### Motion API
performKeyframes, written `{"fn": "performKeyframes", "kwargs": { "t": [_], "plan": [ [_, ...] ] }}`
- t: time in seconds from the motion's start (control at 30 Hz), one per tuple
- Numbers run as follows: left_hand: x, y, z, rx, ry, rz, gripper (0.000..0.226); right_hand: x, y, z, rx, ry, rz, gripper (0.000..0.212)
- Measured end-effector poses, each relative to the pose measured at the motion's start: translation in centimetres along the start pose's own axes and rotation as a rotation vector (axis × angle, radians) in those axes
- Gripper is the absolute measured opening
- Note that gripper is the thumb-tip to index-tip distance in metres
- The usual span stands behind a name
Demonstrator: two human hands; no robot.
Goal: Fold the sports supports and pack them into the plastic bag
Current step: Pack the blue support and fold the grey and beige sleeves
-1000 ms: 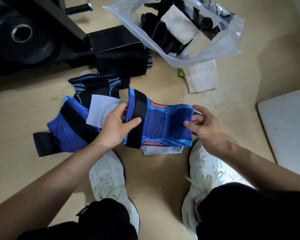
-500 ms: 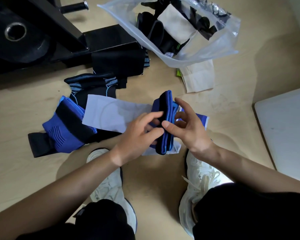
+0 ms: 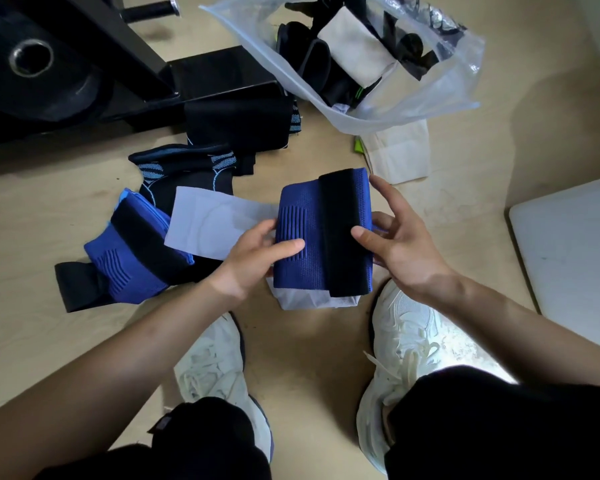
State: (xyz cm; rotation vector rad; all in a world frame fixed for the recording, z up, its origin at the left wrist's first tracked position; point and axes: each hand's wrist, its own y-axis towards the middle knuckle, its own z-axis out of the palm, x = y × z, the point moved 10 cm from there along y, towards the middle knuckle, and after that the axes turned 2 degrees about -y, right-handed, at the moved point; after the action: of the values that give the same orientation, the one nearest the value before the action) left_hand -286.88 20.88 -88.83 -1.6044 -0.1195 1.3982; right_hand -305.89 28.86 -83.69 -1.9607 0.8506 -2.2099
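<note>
right now both hands are holding a folded blue support point(image 3: 305, 244) just above the wooden floor point(image 3: 66, 341), in front of the person's white shoes point(image 3: 409, 327). the left hand point(image 3: 253, 261) is gripping its left edge, thumb lying across the ribbed blue face and fingers tucked behind. the right hand point(image 3: 402, 240) is pinching the right edge, thumb pressing on the black strap point(image 3: 343, 202) that is running top to bottom down the support. the plastic bag point(image 3: 447, 88) is lying open on the floor beyond the hands, well apart from them, holding black and cream supports. a second blue support point(image 3: 125, 258) is lying on the floor to the left, a white sheet point(image 3: 215, 220) overlapping it, and black supports with pale-blue markings point(image 3: 187, 168) are lying just beyond that. a cream support point(image 3: 399, 154) is sticking out from under the bag.
</note>
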Motion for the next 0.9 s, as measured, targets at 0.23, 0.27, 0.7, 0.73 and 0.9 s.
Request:
{"fn": "performKeyframes", "kwargs": {
  "t": [0.23, 0.27, 0.7, 0.73, 0.9],
  "plan": [
    [-2.4, -1.2, -1.4, -0.245, 0.291, 0.268, 0.056, -0.8, -0.6, 1.0, 0.03, -0.385, -0.074, 0.076],
    [-3.0, -1.6, -1.4, -0.272, 0.344, 0.315, 0.054, -1.1, -0.6, 1.1, 0.03, -0.454, -0.066, 0.073],
    [-4.3, -4.5, 5.1, -0.024, 0.548, 0.55, 0.056, -0.8, -1.2, 2.1, 0.023, -0.154, -0.024, 0.063],
    [-4.3, -4.6, 5.5, 0.006, 0.551, 0.55, 0.054, -0.8, -1.3, 1.9, 0.011, -0.16, -0.027, 0.064],
    [-4.6, -4.2, 4.9, 0.068, 0.424, 0.497, 0.035, -1.7, -1.0, 0.9, -0.002, -0.124, 0.023, 0.07]
  ]
}}
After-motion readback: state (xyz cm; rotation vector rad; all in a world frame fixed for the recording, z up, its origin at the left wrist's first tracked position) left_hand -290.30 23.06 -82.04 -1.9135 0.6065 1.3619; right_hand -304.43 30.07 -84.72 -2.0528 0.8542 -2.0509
